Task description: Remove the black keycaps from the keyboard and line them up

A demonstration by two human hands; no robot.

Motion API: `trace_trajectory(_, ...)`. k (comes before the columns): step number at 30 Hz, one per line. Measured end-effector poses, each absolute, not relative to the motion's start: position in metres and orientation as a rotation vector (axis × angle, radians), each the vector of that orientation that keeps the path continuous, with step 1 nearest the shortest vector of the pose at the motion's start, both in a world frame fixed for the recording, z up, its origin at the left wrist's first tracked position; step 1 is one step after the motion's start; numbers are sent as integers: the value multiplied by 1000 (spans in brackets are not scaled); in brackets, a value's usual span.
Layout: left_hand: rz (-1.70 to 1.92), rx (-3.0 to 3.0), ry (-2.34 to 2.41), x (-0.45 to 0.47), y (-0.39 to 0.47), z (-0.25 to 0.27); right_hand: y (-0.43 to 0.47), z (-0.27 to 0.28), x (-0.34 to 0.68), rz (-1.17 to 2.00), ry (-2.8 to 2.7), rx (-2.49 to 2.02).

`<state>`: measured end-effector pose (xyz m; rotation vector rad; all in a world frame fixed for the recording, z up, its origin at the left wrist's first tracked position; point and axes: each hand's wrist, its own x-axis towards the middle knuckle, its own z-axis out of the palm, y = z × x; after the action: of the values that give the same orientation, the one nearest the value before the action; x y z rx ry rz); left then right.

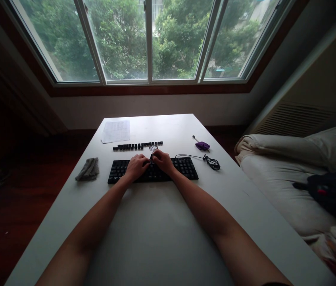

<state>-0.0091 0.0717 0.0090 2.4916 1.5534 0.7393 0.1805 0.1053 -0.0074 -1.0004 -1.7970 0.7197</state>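
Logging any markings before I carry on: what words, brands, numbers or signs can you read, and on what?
None can be read.
Paper sheet: faint lines, too blurred to read.
Keyboard: any key markings are too small and dark.
Loose black keycaps: too small to read.

The person's left forearm [100, 218] and right forearm [203, 206] stretched forward, converging; the left hand [137, 163] lay palm down, the right hand [163, 161] curled inward close beside it.
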Motion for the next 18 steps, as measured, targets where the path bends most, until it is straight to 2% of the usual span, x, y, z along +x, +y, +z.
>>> trace_trajectory(18,745,2507,1525,-10,74,6,107,-9,181,839,-1673,-992)
